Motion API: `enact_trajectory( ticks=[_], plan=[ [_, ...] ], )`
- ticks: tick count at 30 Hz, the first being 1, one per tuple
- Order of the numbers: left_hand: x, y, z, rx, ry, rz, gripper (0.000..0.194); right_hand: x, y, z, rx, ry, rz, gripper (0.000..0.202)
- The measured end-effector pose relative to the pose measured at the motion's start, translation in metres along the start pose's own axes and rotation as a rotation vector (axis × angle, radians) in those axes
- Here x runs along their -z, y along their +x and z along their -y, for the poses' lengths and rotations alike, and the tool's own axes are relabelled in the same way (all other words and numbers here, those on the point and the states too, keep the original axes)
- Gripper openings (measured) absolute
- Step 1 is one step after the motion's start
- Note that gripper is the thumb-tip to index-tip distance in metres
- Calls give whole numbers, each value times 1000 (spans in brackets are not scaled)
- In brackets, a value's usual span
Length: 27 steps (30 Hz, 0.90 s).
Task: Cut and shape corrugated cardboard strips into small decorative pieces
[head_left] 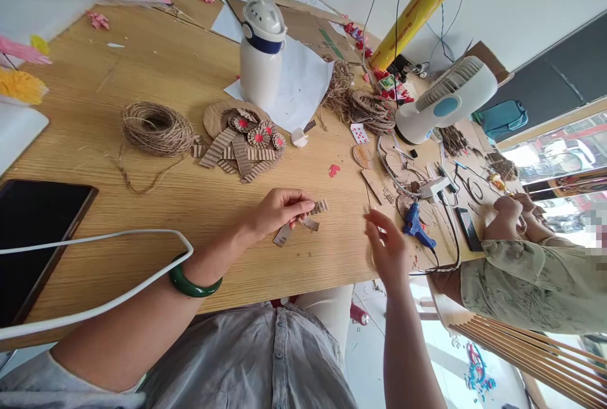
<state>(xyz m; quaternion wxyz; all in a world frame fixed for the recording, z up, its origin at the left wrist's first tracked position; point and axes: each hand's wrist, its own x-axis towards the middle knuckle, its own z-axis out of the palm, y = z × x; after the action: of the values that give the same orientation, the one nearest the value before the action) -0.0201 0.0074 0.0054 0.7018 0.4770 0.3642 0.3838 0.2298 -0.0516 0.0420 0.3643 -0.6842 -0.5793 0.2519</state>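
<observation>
My left hand (284, 210) pinches a corrugated cardboard strip (321, 207) between thumb and fingers, just above the wooden table. More cut cardboard pieces (282, 235) stick out below its fingertips; whether they are joined to the strip I cannot tell. My right hand (389, 248) is raised to the right, fingers curled together, with something tiny and pale at the tips that I cannot make out. Beyond my left hand lies a cardboard craft piece (241, 150) with rolled corrugated flowers and red centres. A blue glue gun (418, 225) rests right of my right hand.
A twine coil (155, 128), a white bottle (260, 61) and a white fan (446, 102) stand around the work. A white cable (118, 298) crosses my left forearm near a dark tablet (40, 238). Another person's arm (502, 219) reaches in at the right.
</observation>
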Motion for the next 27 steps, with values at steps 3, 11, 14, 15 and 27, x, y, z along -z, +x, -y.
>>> enact_trajectory(
  ticks=[3,11,14,15,27],
  plan=[
    [-1,0,2,-58,95,23,29,-40,7,29,-116,423,298,34],
    [-1,0,0,-331,446,-415,19,-83,42,34,-179,608,339,30],
    [1,1,4,-420,524,-579,21,-92,59,32,-110,565,277,31],
    [1,2,6,-417,504,-567,22,-96,65,32,-85,557,273,31],
    [5,13,9,-213,41,-509,30,-131,84,19,152,545,465,22]
  ],
)
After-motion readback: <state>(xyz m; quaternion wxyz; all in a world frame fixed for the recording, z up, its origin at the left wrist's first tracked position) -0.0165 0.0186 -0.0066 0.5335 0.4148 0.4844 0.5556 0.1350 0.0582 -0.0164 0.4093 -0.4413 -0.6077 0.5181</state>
